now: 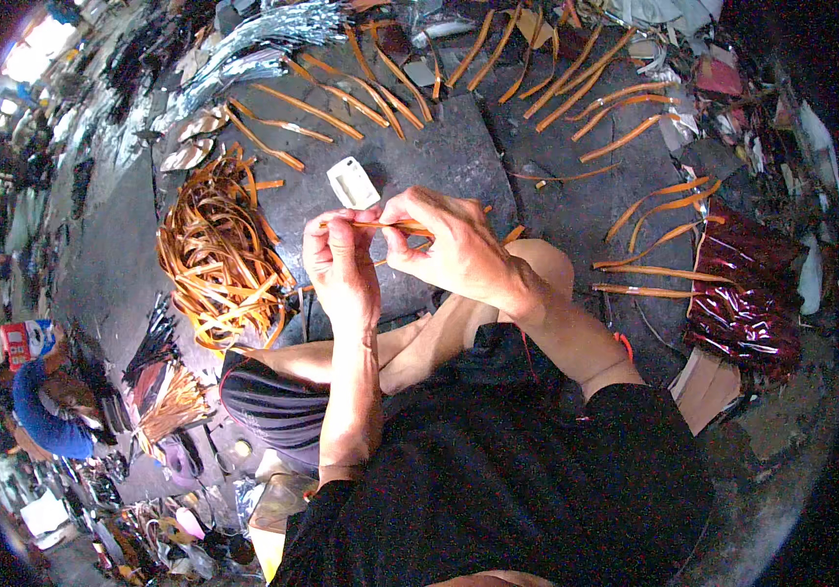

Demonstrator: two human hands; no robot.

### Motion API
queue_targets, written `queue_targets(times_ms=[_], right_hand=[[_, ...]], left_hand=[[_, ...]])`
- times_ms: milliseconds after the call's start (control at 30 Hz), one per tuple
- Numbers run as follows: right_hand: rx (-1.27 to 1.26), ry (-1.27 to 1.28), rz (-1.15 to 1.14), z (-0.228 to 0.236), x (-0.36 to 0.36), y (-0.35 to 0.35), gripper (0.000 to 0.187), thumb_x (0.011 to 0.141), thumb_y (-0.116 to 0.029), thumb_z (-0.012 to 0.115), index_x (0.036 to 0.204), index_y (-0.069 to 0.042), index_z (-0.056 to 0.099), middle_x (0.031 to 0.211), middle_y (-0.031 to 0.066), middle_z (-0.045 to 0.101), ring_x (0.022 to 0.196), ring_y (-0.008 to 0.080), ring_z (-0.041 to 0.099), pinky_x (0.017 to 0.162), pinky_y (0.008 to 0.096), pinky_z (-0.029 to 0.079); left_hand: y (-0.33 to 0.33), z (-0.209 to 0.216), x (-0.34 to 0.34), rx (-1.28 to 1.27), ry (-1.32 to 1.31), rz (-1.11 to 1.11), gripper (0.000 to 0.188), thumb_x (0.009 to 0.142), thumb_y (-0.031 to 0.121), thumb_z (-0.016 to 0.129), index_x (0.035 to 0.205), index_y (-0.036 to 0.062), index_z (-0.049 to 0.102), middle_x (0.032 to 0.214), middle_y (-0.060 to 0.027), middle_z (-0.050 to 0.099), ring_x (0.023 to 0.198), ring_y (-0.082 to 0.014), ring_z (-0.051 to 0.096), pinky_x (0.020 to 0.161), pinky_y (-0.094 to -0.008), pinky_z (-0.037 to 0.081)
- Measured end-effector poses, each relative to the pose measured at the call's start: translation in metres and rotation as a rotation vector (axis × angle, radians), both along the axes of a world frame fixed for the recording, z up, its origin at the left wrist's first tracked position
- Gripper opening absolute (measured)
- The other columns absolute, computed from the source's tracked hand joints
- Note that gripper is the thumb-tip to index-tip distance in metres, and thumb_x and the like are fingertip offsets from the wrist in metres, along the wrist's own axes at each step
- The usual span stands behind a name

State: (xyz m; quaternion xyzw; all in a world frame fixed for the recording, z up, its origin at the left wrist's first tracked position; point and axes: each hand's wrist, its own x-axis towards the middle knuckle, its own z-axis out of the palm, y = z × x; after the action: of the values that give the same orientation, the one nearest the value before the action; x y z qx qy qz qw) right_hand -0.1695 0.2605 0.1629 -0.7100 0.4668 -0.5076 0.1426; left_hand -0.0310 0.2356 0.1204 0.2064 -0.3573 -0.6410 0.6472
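A narrow orange-brown strap (368, 225) is stretched between my two hands, above the dark floor sheet. My left hand (341, 269) pinches one part of it between thumb and fingers. Close beside it, my right hand (453, 243) is closed on the strap too, its thumb and fingertips pressed together. Part of the strap is hidden behind the right hand. Just beyond my fingers lies a small white rectangular plastic tray (352, 184). To the left of my left hand sits a big tangled heap of similar straps (219, 259).
Separate straps (331, 88) lie in an arc along the far side and right. A shiny dark red sheet bundle (747, 289) lies at right. Silvery strips (268, 39) are piled far left. Another person in blue (47, 406) bends over at left. My crossed legs (449, 342) are beneath my arms.
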Motion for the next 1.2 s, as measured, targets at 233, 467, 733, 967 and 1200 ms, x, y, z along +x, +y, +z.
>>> queue_targets(times_ms=[233,467,733,967,1200], right_hand=[[0.019,0.04,-0.006,0.004,-0.008,0.008,0.019,0.074,-0.002,0.069,0.089,-0.006,0.058,0.082,0.0082,0.064,0.074,0.0229,0.069,0.063,0.0315,0.054],[0.023,0.049,0.013,0.004,-0.014,0.01,0.019,0.073,0.0,0.07,0.088,-0.005,0.059,0.082,0.0073,0.065,0.075,0.0206,0.069,0.065,0.0303,0.055],[0.06,0.061,0.016,0.001,-0.029,0.016,0.018,0.075,-0.001,0.071,0.089,-0.006,0.06,0.082,0.0073,0.066,0.074,0.0192,0.069,0.064,0.0295,0.056],[0.073,0.058,0.064,-0.002,-0.039,0.024,0.019,0.075,0.0,0.071,0.09,-0.005,0.061,0.083,0.0074,0.067,0.074,0.0172,0.069,0.063,0.0287,0.055],[0.126,0.056,0.028,-0.002,-0.056,0.035,0.019,0.076,0.001,0.071,0.091,-0.005,0.061,0.084,0.0072,0.067,0.076,0.0177,0.068,0.064,0.0288,0.055]], left_hand=[[-0.005,0.01,0.023,0.136,-0.07,0.089,0.018,0.096,0.028,0.055,0.105,0.0122,0.053,0.096,-0.0027,0.06,0.089,-0.0172,0.06,0.077,-0.0272,0.049],[-0.025,0.007,0.064,0.089,0.017,0.257,0.016,0.095,0.021,0.056,0.103,0.0078,0.056,0.096,-0.0052,0.063,0.088,-0.0175,0.063,0.074,-0.0256,0.055],[-0.052,0.009,0.129,-0.028,0.117,0.27,0.024,0.094,0.023,0.059,0.107,0.0036,0.057,0.101,-0.0064,0.06,0.093,-0.0153,0.059,0.077,-0.0226,0.055],[-0.067,0.01,0.167,0.008,0.054,0.374,0.02,0.093,0.023,0.059,0.104,0.0062,0.058,0.098,-0.003,0.064,0.088,-0.0121,0.062,0.074,-0.0201,0.054],[-0.093,0.007,0.201,-0.06,0.095,0.323,0.022,0.095,0.024,0.056,0.105,0.0038,0.059,0.101,-0.0051,0.062,0.096,-0.016,0.059,0.085,-0.0254,0.051]])
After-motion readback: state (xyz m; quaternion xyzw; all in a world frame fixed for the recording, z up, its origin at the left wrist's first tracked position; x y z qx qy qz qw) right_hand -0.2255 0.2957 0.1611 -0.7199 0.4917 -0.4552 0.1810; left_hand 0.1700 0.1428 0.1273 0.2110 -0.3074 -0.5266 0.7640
